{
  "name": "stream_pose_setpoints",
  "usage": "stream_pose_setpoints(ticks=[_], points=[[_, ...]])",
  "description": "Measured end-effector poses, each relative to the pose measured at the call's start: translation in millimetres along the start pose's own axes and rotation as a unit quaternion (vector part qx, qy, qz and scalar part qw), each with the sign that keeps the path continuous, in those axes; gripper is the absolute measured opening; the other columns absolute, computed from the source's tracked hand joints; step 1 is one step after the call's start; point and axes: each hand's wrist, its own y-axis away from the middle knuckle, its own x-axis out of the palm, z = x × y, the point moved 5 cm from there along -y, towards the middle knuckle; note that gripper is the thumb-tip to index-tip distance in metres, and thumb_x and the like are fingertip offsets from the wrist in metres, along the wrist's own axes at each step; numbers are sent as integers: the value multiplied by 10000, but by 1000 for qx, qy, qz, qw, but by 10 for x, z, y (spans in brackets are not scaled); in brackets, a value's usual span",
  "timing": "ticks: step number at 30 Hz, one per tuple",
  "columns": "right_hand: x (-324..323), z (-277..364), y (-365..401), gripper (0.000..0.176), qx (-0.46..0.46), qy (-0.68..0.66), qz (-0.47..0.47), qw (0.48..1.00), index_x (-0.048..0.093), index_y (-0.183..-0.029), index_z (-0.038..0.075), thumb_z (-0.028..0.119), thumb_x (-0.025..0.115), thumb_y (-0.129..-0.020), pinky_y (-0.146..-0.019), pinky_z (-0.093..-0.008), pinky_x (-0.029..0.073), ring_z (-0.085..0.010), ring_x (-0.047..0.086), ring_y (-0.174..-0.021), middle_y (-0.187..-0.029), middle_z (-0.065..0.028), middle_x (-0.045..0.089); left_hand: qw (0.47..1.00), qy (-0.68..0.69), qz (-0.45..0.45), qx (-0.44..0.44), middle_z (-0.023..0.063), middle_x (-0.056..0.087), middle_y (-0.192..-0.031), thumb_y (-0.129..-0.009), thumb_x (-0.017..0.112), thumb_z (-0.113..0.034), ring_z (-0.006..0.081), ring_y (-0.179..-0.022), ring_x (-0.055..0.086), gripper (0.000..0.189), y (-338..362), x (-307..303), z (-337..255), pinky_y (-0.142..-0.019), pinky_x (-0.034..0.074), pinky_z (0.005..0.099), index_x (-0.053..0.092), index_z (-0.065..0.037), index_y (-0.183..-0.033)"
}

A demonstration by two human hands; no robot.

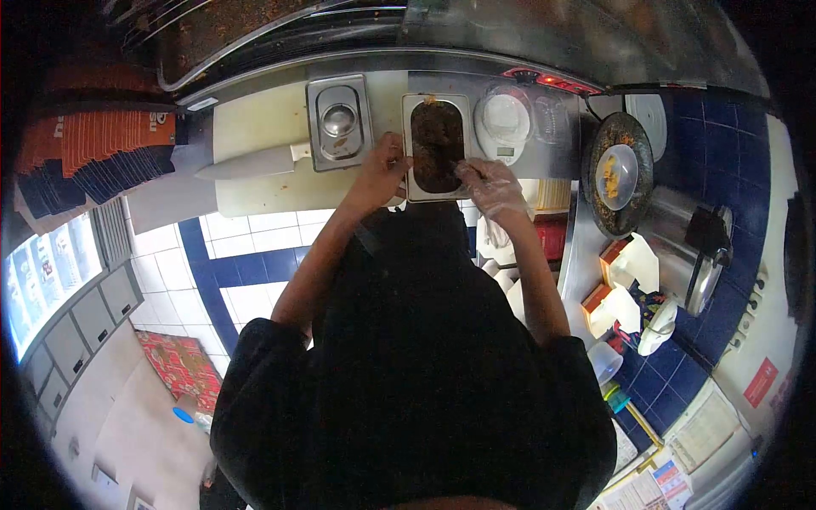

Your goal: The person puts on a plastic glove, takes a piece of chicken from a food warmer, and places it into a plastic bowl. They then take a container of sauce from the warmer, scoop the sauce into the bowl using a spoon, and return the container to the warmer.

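A rectangular metal food container (465,106) holds dark brown food (435,140) and stands at the counter's front edge. My left hand (380,176), bare, grips the container's left rim with bent fingers. On my right hand (495,189) is a clear plastic glove; its fingers are pinched together over the container's right side, at the food. What they hold, if anything, I cannot make out. Left of the container lies a metal lid (321,102) with a round recess. A kitchen scale (507,127) with a round white top sits to the right.
A large knife (255,163) lies on the pale cutting board (246,127). At right are a dark round pan (603,144) with a plastic bowl (625,170) in it, a metal pot (676,242) and open cartons (625,263). Stacked orange-and-black packaging (110,144) stands at left.
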Motion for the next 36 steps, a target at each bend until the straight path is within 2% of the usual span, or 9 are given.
stream_pose_setpoints(ticks=[3,9,15,18,24,28,30,33,36], points=[[9,-122,118,272,49,-53,-59,996,658,-955,10,251,533,-924,-687,-395,469,-343,614,-717,-800,-171,650,1000,-1,0,7,137,612,-972,-949,527,-61,216,-820,650,229,-3,-7,30,-536,608,350,408,-47,-1144],[22,-230,306,324,125,-192,-69,971,677,-1019,12,306,567,-938,-640,-304,438,-117,522,-663,-727,-44,618,1000,-9,3,-11,138,613,-959,-953,519,-61,221,-861,648,222,21,1,-33,-557,611,355,414,-50,-1149],[50,-375,408,331,174,-270,-85,943,673,-974,-4,318,623,-917,-590,-241,395,-72,464,-656,-710,16,555,1000,1,0,-11,138,614,-970,-963,515,-77,226,-867,655,220,42,18,-58,-577,619,358,419,-56,-1160],[85,-467,461,289,182,-405,-109,890,683,-949,16,299,652,-897,-558,-229,364,-62,449,-621,-705,18,560,1000,4,-2,-19,142,617,-972,-963,516,-78,228,-864,659,227,70,37,-89,-583,622,363,419,-53,-1167],[-360,-574,504,198,201,-498,-200,819,685,-897,59,255,669,-884,-520,-221,325,-53,436,-570,-666,49,535,999,-29,-5,-26,151,622,-1001,-961,520,-78,232,-863,662,238,34,7,-28,-571,624,370,418,-56,-1174],[-661,-894,415,195,169,-387,-293,858,702,-901,62,242,631,-917,-513,-242,330,-51,420,-571,-662,50,521,999,-21,-10,-23,90,610,-946,-951,562,-128,173,-819,637,226,43,19,-58,-556,610,323,454,-63,-1139],[-785,-1041,268,208,77,-158,-357,917,703,-927,45,230,610,-918,-579,-334,437,-201,579,-606,-710,-65,628,1000,-14,-4,-20,93,606,-960,-950,570,-138,176,-823,636,247,48,11,-48,-558,610,323,453,-61,-1153],[-817,-772,173,205,6,116,-405,907,687,-942,38,209,578,-913,-709,-429,529,-379,670,-789,-877,-210,675,1000,-21,-11,-15,105,620,-978,-954,538,-97,195,-822,653,225,52,28,-61,-546,615,348,438,-59,-1152],[-664,-790,49,199,-7,225,-409,884,683,-953,50,206,565,-920,-687,-445,550,-366,673,-750,-899,-193,685,1000,-11,-14,-15,108,626,-983,-958,517,-73,196,-817,658,199,48,30,-58,-541,618,357,432,-60,-1137]])
